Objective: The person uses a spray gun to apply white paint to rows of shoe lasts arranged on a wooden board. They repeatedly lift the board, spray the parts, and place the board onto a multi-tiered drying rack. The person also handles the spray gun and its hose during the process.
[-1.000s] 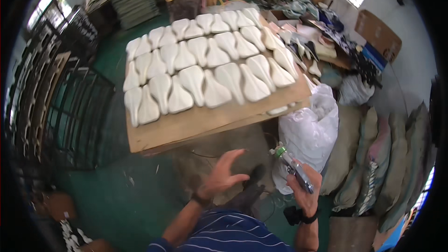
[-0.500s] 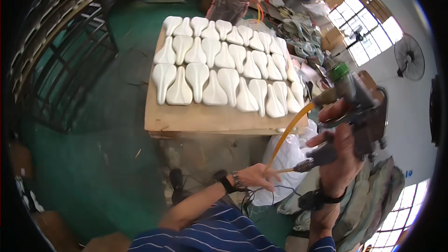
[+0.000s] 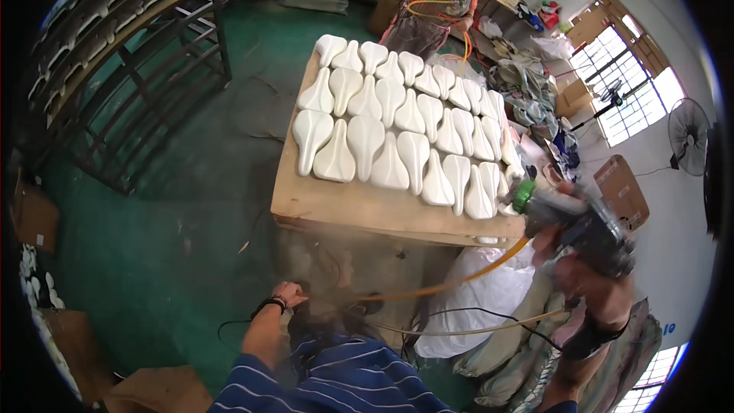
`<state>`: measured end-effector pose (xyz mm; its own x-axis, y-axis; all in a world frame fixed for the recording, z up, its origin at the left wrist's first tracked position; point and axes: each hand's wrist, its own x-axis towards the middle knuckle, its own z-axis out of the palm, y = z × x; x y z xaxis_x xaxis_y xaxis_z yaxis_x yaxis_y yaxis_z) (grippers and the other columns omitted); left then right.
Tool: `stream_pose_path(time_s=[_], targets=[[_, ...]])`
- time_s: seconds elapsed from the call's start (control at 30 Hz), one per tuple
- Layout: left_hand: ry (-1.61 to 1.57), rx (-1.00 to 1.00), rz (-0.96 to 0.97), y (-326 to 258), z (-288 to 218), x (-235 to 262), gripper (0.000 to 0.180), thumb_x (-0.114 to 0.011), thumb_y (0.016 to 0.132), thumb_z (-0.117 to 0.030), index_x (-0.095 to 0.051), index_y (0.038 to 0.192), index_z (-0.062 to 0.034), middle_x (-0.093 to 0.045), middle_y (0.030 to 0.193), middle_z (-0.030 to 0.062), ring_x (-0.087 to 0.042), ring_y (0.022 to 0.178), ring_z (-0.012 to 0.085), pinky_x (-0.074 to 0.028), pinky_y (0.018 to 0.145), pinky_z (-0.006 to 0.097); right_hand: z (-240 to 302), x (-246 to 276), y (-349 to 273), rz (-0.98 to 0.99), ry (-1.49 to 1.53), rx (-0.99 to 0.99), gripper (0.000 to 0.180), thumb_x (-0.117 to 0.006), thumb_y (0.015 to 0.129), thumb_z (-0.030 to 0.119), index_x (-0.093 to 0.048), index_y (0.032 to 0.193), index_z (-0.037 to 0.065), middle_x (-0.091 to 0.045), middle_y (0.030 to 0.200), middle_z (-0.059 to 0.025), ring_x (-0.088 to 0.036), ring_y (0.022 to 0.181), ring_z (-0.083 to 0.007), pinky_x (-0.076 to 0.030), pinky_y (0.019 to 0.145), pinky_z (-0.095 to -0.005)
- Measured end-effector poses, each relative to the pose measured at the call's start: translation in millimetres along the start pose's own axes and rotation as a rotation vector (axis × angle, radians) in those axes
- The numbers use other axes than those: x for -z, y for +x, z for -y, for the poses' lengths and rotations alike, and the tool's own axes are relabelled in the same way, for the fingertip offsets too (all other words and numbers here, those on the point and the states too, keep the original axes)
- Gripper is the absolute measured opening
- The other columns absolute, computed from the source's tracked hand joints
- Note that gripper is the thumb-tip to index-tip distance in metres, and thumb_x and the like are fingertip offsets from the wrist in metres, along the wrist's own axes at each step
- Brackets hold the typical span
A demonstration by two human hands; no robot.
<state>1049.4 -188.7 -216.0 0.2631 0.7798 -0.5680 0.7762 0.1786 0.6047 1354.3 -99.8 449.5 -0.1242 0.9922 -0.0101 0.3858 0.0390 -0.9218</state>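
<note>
In my right hand [image 3: 585, 279] is a dark spray gun [image 3: 592, 233] with a green ring [image 3: 524, 196] near its front, held up at the right of the table. An orange-yellow hose [image 3: 466, 281] runs from the gun down to the left. My left hand [image 3: 289, 293] is low in front of my body, its fingers closed around what appears to be that hose; blur hides the exact grip. White bicycle saddle pads [image 3: 365, 141] lie in rows on a tan board-topped table [image 3: 382, 218], their narrow ends pointing alternately toward and away from me.
A dark metal rack [image 3: 130, 69] with more pads stands at the left. Beyond the table, a co-worker [image 3: 432, 11] handles an orange hose. A white plastic bag [image 3: 482, 291] and filled sacks [image 3: 527, 359] sit below right. Cardboard boxes [image 3: 157, 394] lie at lower left.
My left hand has moved left and toward my body, and the hose now stretches across. The gun has dropped lower and tipped. My view has shifted, so the table sits farther right.
</note>
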Motion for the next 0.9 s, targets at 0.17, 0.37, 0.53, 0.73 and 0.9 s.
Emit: stream_pose_path(time_s=[0.17,0.37,0.53,0.73,0.9], targets=[[-0.092,-0.004,-0.089,-46.6,-45.9,44.9,0.042,-0.078,0.079,-0.052,-0.076,0.092,-0.0122,-0.076,0.094,0.0105,-0.072,0.093,0.0296,-0.057,0.082,0.04,-10.7,-22.9,10.5,0.383,-0.333,0.099,0.068,-0.068,0.077,-0.005,-0.05,0.143,-0.007,-0.07,0.105,-0.0181,-0.069,0.09,-0.0247,-0.053,0.086,-0.034],[-0.218,0.116,-0.173,-35.5,-38.2,18.7,0.039,-0.079,0.079,-0.047,-0.075,0.094,-0.011,-0.075,0.097,0.0123,-0.071,0.095,0.0299,-0.056,0.081,0.041,-22.3,-64.3,27.4,0.63,-0.505,0.125,0.087,-0.063,0.064,-0.007,-0.046,0.148,0.001,-0.065,0.105,-0.0202,-0.065,0.087,-0.0388,-0.052,0.079,-0.0395],[0.008,0.002,0.12,1.3,14.9,-32.1,0.038,-0.079,0.08,-0.038,-0.073,0.104,-0.0093,-0.073,0.107,0.0158,-0.068,0.102,0.036,-0.054,0.086,0.045,-11.3,-94.4,47.6,0.586,-0.542,0.109,0.063,-0.076,0.075,-0.007,-0.059,0.135,-0.002,-0.071,0.106,-0.0202,-0.071,0.092,-0.0298,-0.052,0.083,-0.0333],[-0.264,-0.078,-0.18,-25.9,-52.8,59.9,0.028,-0.075,0.086,-0.037,-0.072,0.095,-0.0112,-0.074,0.088,0.0108,-0.071,0.085,0.0326,-0.055,0.074,0.044,-16.4,-96.1,64.4,0.325,-0.598,0.173,0.06,-0.071,0.073,-0.003,-0.062,0.132,-0.003,-0.071,0.099,-0.0215,-0.07,0.086,-0.028,-0.052,0.079,-0.0326],[-0.225,-0.026,-0.158,-24.6,-75.1,82.0,0.029,-0.075,0.085,-0.039,-0.072,0.096,-0.0122,-0.074,0.089,0.0133,-0.07,0.086,0.0343,-0.055,0.075,0.045,-19.4,-88.6,70.9,0.629,-0.629,0.189,0.084,-0.067,0.061,-0.005,-0.052,0.144,0.001,-0.068,0.102,-0.0211,-0.068,0.085,-0.0376,-0.053,0.079,-0.0409]])
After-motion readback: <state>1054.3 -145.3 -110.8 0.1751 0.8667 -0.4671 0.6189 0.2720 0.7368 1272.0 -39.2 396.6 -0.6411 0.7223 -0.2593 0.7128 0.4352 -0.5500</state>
